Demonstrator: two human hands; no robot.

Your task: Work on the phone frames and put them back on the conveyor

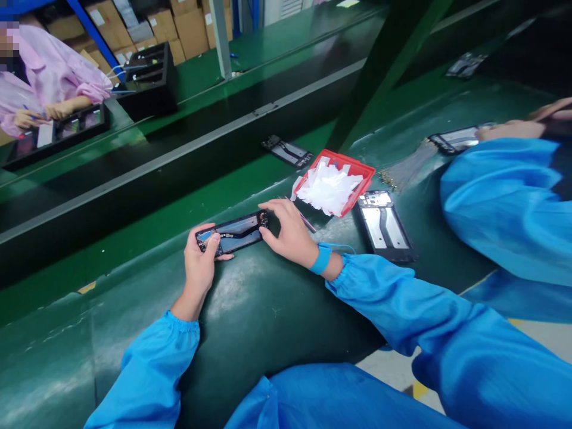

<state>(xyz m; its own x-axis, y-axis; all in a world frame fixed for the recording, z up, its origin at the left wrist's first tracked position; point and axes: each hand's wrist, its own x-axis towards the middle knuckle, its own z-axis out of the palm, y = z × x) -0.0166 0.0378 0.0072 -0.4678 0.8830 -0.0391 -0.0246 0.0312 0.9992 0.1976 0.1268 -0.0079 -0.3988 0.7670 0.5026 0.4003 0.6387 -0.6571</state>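
Opened phone chassis [236, 234], dark-rimmed with a black flex cable running along its silvery inner plate, sits to the left of the red tray [369, 174] and a little nearer the wearer. The left hand [200, 262] is clamped on its left end, thumb over the face and fingers around the edges. The right hand [290, 233], with a blue wrist strap [320, 259], has thumb and forefinger spread across the other end; whether they grip or merely touch, I cannot tell. Under both lies the green counter [250, 322]. A thin stick-like tool [308, 224] rests just beside the red tray, which is heaped with white strips [328, 186]. A second chassis [388, 229] lies close against the tray's near right side, and a third chassis [286, 152] beyond it to the left. Right of the tray are a bundle of clear strips [404, 168] and a co-worker's blue sleeve [504, 196]. Well beyond the tray, far left, a person in pink [58, 59] works over a black divided box [84, 126].
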